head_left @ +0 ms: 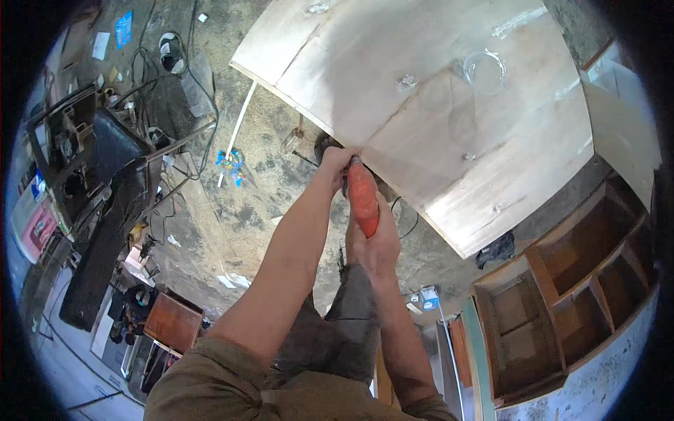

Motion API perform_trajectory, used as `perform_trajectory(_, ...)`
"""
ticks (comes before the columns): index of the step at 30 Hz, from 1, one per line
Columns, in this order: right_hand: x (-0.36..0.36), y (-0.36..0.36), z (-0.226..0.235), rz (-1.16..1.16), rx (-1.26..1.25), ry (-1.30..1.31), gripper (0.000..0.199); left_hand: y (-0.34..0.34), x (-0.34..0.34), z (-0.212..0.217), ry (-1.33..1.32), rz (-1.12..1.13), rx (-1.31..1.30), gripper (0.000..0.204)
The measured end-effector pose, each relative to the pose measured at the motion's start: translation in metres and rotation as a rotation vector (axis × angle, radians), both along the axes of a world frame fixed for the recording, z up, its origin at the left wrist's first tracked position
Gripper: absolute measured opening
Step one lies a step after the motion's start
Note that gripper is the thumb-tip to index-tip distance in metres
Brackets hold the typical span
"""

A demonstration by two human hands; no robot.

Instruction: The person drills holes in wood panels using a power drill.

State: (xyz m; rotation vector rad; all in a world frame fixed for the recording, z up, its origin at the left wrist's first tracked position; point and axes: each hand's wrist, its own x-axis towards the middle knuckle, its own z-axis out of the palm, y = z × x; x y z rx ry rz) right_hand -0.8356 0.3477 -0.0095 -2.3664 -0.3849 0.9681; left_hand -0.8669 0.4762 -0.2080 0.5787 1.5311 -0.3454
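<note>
A red power drill (364,200) points away from me, its nose at the near edge of a large pale wooden panel (421,133). My right hand (380,247) is wrapped round the drill's body from behind and the right side. Up at the drill's nose, my left hand (338,161) is closed with its fingertips against the panel's edge. What those fingers pinch is hidden. The drill's tip is too small to make out. A clear round plastic lid or dish (484,71) and several small crumpled bits lie on the panel.
An open wooden cabinet frame with compartments (516,326) lies at the right. Dark metal frames and a black padded part (121,137) stand at the left. Cables, a shoe (170,52), a white strip (244,116) and paper scraps litter the floor.
</note>
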Motion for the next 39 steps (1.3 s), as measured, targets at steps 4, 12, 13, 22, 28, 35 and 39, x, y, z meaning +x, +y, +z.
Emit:
perform_trajectory(4,0.009,-0.009,0.004,0.009,-0.009,0.095,0.058,-0.009,-0.009,-0.022,-0.015,0.006,0.030,0.017)
perform_trajectory(12,0.010,-0.022,0.014,0.090,-0.009,0.115,0.062,-0.025,-0.029,-0.035,-0.085,0.181,0.038,0.018)
perform_trajectory(13,0.009,-0.022,0.013,0.094,0.019,0.105,0.062,-0.026,-0.031,-0.031,-0.155,0.304,0.042,0.017)
perform_trajectory(22,0.002,0.023,0.007,0.112,0.259,0.110,0.064,0.062,-0.074,-0.017,-0.264,0.619,0.201,0.017)
perform_trajectory(28,0.002,0.082,-0.016,0.179,0.242,0.112,0.064,0.148,-0.092,-0.014,-0.455,0.071,0.226,0.027)
perform_trajectory(35,0.002,0.113,-0.049,0.203,0.255,0.058,0.062,0.185,-0.102,-0.030,-0.523,0.113,0.221,0.032)
perform_trajectory(39,0.006,0.117,-0.053,0.234,0.252,0.084,0.066,0.180,-0.100,-0.035,-0.394,-0.048,0.319,0.032)
